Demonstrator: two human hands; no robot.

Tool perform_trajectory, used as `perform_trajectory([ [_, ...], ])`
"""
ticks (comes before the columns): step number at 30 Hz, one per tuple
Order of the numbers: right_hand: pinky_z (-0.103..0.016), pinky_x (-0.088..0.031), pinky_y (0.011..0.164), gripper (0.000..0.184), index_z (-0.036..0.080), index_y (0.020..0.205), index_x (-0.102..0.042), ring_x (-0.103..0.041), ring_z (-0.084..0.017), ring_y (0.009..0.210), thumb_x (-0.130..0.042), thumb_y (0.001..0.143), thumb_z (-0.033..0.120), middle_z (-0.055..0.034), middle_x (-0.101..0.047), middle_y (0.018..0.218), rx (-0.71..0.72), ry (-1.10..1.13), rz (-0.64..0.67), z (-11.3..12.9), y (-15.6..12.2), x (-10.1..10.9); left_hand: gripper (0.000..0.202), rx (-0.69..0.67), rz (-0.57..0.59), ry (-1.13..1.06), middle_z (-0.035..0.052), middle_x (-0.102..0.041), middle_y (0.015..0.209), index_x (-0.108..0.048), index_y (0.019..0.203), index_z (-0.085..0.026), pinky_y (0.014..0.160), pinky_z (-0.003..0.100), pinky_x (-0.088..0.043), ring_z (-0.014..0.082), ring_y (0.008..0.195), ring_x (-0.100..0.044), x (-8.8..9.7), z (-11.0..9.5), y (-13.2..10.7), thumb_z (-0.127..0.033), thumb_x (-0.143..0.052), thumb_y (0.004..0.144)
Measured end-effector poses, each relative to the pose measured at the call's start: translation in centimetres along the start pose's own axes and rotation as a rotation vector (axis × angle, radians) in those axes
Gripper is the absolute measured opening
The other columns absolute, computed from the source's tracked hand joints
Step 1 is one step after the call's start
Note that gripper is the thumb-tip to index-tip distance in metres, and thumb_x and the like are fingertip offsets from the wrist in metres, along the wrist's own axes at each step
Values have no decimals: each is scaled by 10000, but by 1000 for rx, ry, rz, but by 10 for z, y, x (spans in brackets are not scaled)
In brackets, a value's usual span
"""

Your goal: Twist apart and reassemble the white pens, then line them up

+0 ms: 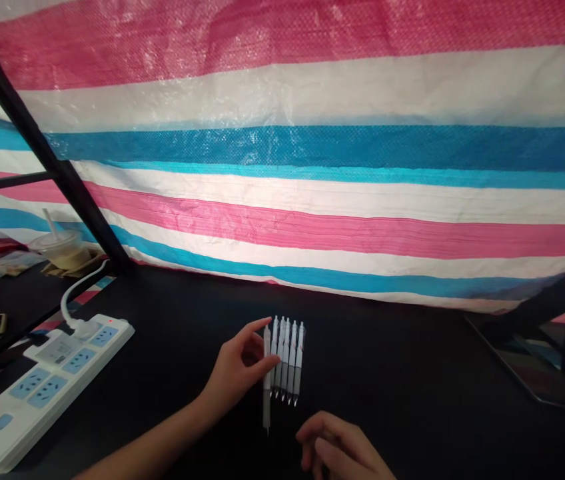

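Note:
Several white retractable pens (287,360) lie side by side in a tight row on the black tabletop (412,373), tips toward me. My left hand (237,367) is at the row's left end, with its thumb and fingers around a separate white pen (266,400) that sits slightly lower than the others. The thumb also overlaps the row. My right hand (335,447) rests just below the row, apart from the pens, holding nothing, with its fingers loosely curled and slightly apart.
A white power strip (47,387) with a plugged-in white cable lies to the left. Behind it stand a plastic cup with a straw (60,248) and a black metal frame bar (47,147). A striped tarpaulin (282,200) hangs behind the table. A dark flat slab (527,367) sits at right.

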State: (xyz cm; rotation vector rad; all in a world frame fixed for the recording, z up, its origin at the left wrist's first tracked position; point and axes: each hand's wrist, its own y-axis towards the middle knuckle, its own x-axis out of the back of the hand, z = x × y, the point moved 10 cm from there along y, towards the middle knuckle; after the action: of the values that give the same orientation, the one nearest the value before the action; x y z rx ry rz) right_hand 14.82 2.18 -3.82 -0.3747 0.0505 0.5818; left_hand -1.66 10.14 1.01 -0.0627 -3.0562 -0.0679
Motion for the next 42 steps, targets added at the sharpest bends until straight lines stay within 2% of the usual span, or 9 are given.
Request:
perform_trajectory([
  [3,-223,-362,504,513,150,938,-665,-552,-121,597,-619,796,642,-46,-647,755,15,-15,-11,-2,1,2,595,-83,-4,208,-26,-613,746,-635,1284,-237,565,248,-462,131,567,-566,6,-4,25,-324,-774,712],
  [6,-230,-393,514,482,158,967,-663,-575,-137,626,-603,829,616,-52,-650,787,28,-33,-37,-1,1,7,670,-78,-18,327,24,-660,921,-592,1330,-210,524,255,-463,109,500,-555,10,4,38,-358,-765,700],
  [8,-258,-455,551,447,174,1005,-662,-607,-175,705,-590,853,587,-64,-652,838,77,-106,-110,7,-2,16,633,-39,-27,319,51,-677,965,-600,1310,-178,501,253,-459,109,474,-568,14,11,37,-374,-738,724],
  [11,-350,-525,743,348,212,1059,-664,-635,-221,832,-564,898,505,-80,-669,939,210,-360,-293,33,-10,35,536,44,48,264,41,-699,883,-625,1246,-164,490,254,-460,140,474,-613,10,22,27,-379,-699,760],
  [13,-391,-502,882,283,243,1107,-654,-636,-246,960,-548,925,432,-86,-672,1047,267,-527,-352,45,-13,40,455,61,117,293,29,-699,822,-647,1199,-164,516,261,-475,164,523,-640,4,23,21,-373,-658,795],
  [17,-408,-486,965,271,275,1185,-607,-597,-259,1114,-509,948,362,-85,-631,1172,349,-677,-409,54,-13,48,368,3,197,489,40,-701,819,-681,1139,-153,606,278,-499,183,663,-646,-7,17,14,-326,-608,823],
  [27,-420,-511,928,226,232,1101,-640,-623,-262,1054,-503,932,297,-97,-653,1076,402,-778,-514,61,-8,72,316,2,332,451,42,-707,890,-700,1087,-168,575,236,-514,144,664,-633,-47,13,-16,-199,-579,797],
  [36,-392,-509,919,191,215,1034,-671,-626,-245,1030,-524,914,237,-88,-664,1032,452,-766,-504,67,-7,78,323,-115,341,534,43,-652,958,-641,1104,-192,567,259,-504,124,605,-576,-58,5,-26,-161,-568,791],
  [42,-401,-494,940,192,225,1038,-669,-607,-248,1063,-541,898,200,-87,-653,1064,484,-781,-503,68,-8,80,308,-279,346,638,43,-655,959,-602,1124,-229,688,313,-512,166,704,-596,-64,-6,-32,-155,-547,830],
])
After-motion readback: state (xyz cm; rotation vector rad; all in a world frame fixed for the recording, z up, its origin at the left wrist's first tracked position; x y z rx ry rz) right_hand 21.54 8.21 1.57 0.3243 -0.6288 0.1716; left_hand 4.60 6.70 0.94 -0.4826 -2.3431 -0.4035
